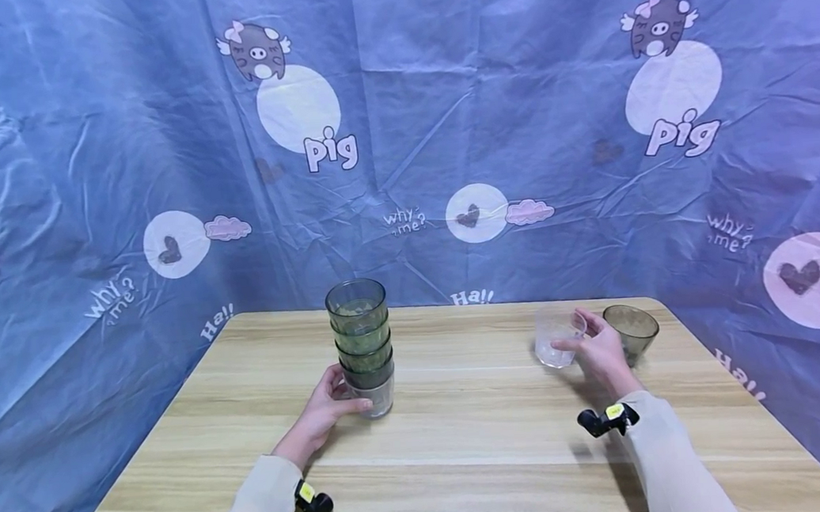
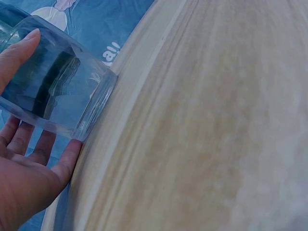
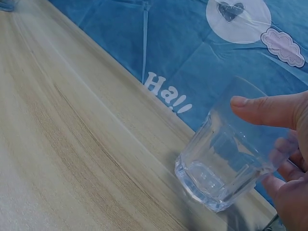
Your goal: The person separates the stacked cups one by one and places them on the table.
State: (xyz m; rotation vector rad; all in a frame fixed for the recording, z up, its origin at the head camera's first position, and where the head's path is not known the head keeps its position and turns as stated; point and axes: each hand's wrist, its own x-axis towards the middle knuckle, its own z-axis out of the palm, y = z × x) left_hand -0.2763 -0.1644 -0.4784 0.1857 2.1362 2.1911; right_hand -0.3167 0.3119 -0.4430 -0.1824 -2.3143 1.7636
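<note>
At the left of the table stands an upright stack of several nested green glasses (image 1: 361, 323), with a clear glass (image 1: 384, 396) at the bottom. My left hand (image 1: 331, 411) grips that clear glass from the left side; in the left wrist view, thumb and fingers lie on either side of the clear glass (image 2: 82, 91). Over on the right, my right hand (image 1: 600, 351) holds another clear glass (image 1: 552, 345) between thumb and fingers. The right wrist view has this clear glass (image 3: 221, 159) tilted, its thick base close over the wood.
A greenish-brown glass (image 1: 632, 328) stands just right of my right hand, near the back right corner. The pale wooden table (image 1: 456, 411) runs back to a blue printed cloth (image 1: 415, 129), which hangs behind and along both sides. A small dark device sits on each wrist.
</note>
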